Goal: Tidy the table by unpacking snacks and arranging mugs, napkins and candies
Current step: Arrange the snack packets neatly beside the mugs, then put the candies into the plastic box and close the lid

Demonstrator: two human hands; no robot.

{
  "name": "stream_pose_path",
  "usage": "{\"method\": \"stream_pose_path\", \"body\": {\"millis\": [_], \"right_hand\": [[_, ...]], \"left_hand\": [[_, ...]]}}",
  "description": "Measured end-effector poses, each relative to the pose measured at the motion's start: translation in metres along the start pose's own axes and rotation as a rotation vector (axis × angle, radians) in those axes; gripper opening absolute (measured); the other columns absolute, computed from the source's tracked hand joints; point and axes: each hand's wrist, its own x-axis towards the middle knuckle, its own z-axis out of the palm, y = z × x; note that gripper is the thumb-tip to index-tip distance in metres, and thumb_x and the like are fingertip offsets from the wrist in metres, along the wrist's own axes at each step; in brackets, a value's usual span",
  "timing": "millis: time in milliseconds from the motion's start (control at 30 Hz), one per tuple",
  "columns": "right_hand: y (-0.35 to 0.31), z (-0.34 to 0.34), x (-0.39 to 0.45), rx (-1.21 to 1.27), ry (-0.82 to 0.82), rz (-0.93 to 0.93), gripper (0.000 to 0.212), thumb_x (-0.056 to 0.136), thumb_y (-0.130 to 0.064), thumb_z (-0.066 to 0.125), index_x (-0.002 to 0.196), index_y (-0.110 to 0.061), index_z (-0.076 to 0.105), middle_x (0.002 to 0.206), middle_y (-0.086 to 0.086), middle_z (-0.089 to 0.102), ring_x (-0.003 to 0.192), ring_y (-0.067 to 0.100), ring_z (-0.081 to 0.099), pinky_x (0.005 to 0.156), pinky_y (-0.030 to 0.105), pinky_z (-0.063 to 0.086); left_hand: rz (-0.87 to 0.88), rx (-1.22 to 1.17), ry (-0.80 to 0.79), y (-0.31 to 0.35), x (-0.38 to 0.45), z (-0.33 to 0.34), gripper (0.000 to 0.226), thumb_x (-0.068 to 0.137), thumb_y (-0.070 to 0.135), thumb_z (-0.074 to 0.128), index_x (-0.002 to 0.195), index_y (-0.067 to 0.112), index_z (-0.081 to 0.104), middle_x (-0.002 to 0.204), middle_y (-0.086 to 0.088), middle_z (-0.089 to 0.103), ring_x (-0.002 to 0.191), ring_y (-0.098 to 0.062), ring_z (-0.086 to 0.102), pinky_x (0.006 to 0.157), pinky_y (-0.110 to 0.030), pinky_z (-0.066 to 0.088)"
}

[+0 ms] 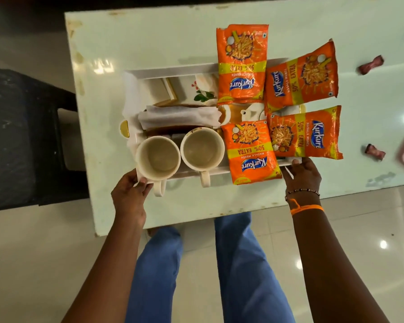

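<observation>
Tray gripped at near edge by left hand, right hand.

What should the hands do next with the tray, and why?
Probably let go of the tray and lift off one snack packet. Left hand and right hand grip its near edge, it seems to rest on the table, and four packets lie across it.

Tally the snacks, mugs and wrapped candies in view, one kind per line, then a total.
Orange Kurkure snack packets: 4
Cream mugs: 2
Wrapped candies on the table: 2
Total: 8
</observation>
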Motion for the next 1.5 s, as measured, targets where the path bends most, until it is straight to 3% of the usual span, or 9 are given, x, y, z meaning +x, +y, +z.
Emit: {"method": "stream_pose_path", "body": {"millis": [133,233,333,500,667,1067,1267,1400,1500], "right_hand": [[-0.041,-0.017,0.045,0.010,0.000,-0.011,0.028,0.093,-0.002,0.043,0.120,-0.002,0.052,0.113,0.015,0.056,0.103,0.027,0.057,0.076,0.030,0.054],[-0.069,-0.029,0.078,0.029,-0.018,-0.004,0.023,0.093,0.000,0.041,0.109,-0.009,0.054,0.109,0.014,0.057,0.103,0.025,0.056,0.077,0.031,0.053],[-0.092,-0.034,0.109,0.047,-0.020,0.008,0.021,0.093,0.002,0.040,0.099,-0.012,0.054,0.089,0.005,0.059,0.090,0.020,0.059,0.076,0.030,0.054],[-0.108,-0.043,0.144,0.028,0.002,0.042,0.029,0.092,0.006,0.039,0.115,-0.006,0.053,0.079,0.003,0.056,0.074,0.014,0.058,0.064,0.027,0.053],[-0.110,-0.047,0.152,-0.022,-0.031,0.057,0.029,0.093,0.001,0.040,0.120,-0.004,0.051,0.103,0.014,0.057,0.091,0.023,0.058,0.086,0.038,0.051],[-0.105,-0.062,0.141,0.181,-0.088,0.105,0.035,0.094,0.001,0.040,0.128,0.000,0.044,0.125,0.022,0.055,0.092,0.024,0.063,0.071,0.025,0.058],[-0.119,-0.115,0.121,-0.019,-0.091,-0.098,0.025,0.089,0.001,0.049,0.113,0.001,0.054,0.089,0.012,0.062,0.073,0.020,0.059,0.070,0.025,0.057],[-0.137,-0.168,0.142,-0.420,0.176,-0.409,0.019,0.084,-0.003,0.055,0.102,-0.001,0.061,0.105,0.021,0.065,0.089,0.028,0.061,0.081,0.029,0.050],[-0.148,-0.201,0.173,-0.684,0.358,-0.489,0.030,0.080,-0.008,0.059,0.110,-0.008,0.058,0.119,0.015,0.059,0.104,0.034,0.054,0.089,0.025,0.030]], "left_hand": [[0.023,0.001,-0.027,0.006,-0.008,0.062,0.022,0.085,-0.013,0.049,0.095,0.004,0.058,0.082,-0.001,0.057,0.076,-0.010,0.059,0.057,-0.012,0.053],[0.018,-0.007,-0.032,0.006,-0.011,0.110,0.022,0.085,-0.011,0.050,0.098,0.005,0.058,0.088,-0.001,0.059,0.081,-0.012,0.061,0.056,-0.012,0.053],[0.011,-0.020,-0.031,0.008,-0.012,0.151,0.020,0.086,-0.011,0.049,0.094,0.006,0.057,0.084,-0.001,0.057,0.080,-0.012,0.060,0.062,-0.016,0.056],[0.041,0.026,-0.018,0.002,-0.009,0.195,0.024,0.087,-0.011,0.047,0.102,0.004,0.058,0.097,-0.010,0.056,0.080,-0.013,0.059,0.071,-0.020,0.057],[0.048,0.036,0.017,-0.003,-0.011,0.203,0.028,0.088,-0.009,0.048,0.112,0.000,0.058,0.101,-0.009,0.058,0.086,-0.016,0.060,0.065,-0.016,0.056],[-0.142,-0.147,0.010,-0.019,-0.056,0.205,0.033,0.089,-0.004,0.045,0.120,0.002,0.054,0.089,-0.004,0.061,0.084,-0.015,0.061,0.084,-0.027,0.051],[-0.241,0.029,-0.261,-0.063,-0.121,0.223,0.030,0.092,-0.001,0.038,0.116,0.001,0.055,0.085,-0.005,0.058,0.081,-0.016,0.058,0.082,-0.023,0.047],[-0.254,0.159,-0.479,-0.079,-0.162,0.260,0.027,0.092,-0.001,0.038,0.110,0.002,0.058,0.083,-0.006,0.058,0.078,-0.015,0.058,0.078,-0.020,0.048],[-0.231,0.271,-0.647,-0.085,-0.184,0.292,0.024,0.095,0.004,0.039,0.105,0.006,0.061,0.084,-0.005,0.060,0.081,-0.015,0.060,0.073,-0.015,0.052]]}}
